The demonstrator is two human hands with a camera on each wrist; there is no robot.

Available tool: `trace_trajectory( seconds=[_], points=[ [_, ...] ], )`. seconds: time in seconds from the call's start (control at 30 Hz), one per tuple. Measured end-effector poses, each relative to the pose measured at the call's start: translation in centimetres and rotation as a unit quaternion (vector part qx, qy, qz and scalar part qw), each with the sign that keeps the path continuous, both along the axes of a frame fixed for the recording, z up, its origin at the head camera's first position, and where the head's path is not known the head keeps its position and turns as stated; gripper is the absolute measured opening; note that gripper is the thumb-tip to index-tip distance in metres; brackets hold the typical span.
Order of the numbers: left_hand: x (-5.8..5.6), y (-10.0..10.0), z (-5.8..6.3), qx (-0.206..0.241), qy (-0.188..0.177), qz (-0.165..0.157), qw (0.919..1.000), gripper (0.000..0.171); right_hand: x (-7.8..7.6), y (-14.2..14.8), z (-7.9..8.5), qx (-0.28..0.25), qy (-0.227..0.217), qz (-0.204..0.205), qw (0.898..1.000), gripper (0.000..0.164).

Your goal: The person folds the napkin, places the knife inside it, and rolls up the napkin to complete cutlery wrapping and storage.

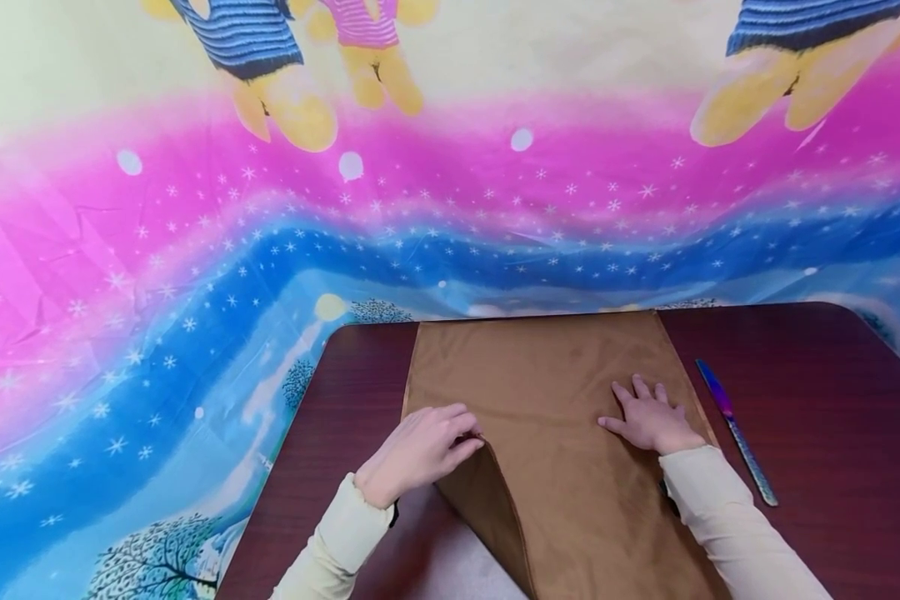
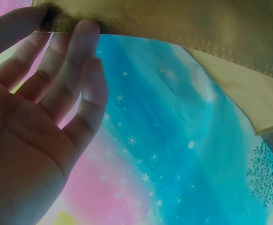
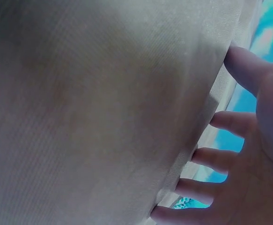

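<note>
A brown cloth (image 1: 525, 375) with a stitched hem lies across the dark table, its far end at the table's back edge. My left hand (image 1: 427, 446) pinches its left edge between thumb and fingers and holds that edge raised, baring the darker underside (image 1: 487, 500). In the left wrist view the thumb and fingertips meet at the cloth's hem (image 2: 141, 28); the other fingers (image 2: 92, 89) of the left hand are loosely bent. With its fingers spread, my right hand (image 1: 652, 419) rests on the cloth near the right edge. The right wrist view shows those fingertips against the fabric (image 3: 103, 112).
A table knife (image 1: 737, 433) with a shiny blue-purple blade lies on the table (image 1: 832, 400), right of the cloth. Behind and left of the table hangs a printed backdrop (image 1: 450, 200) with snowflakes and bears. A pale patch (image 1: 465, 558) shows below the raised edge.
</note>
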State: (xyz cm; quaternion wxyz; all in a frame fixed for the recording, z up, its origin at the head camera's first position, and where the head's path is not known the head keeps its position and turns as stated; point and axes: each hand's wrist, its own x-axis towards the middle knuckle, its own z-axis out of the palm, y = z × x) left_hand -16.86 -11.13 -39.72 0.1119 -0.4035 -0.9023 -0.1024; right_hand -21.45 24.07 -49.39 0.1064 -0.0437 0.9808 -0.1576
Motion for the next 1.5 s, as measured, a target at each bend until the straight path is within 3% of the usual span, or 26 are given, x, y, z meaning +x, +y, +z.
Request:
trace_trajectory(
  seconds=[0.5,0.97,1.17,1.33,1.5],
  points=[
    [-1.7,2.0,0.4,0.004,-0.026,-0.03,0.9992,0.008,0.3,-0.1,0.2,0.004,0.022,-0.008,1.0,0.078],
    [-2.9,3.7,0.1,0.004,0.002,-0.036,0.9993,0.009,0.7,-0.1,-0.1,0.02,0.059,0.005,0.998,0.07],
    [-3.4,4.3,0.0,0.001,0.004,-0.031,0.9995,0.006,0.8,-0.3,0.0,0.022,0.104,0.022,0.994,0.057],
    [-3.8,4.6,0.0,-0.001,-0.007,-0.023,0.9997,0.006,0.7,-0.5,0.5,-0.007,0.143,0.043,0.989,0.045],
    [-4.2,4.9,0.0,-0.003,-0.011,-0.016,0.9998,0.006,0.5,-0.7,1.7,-0.088,0.179,0.078,0.977,0.034]
  ],
)
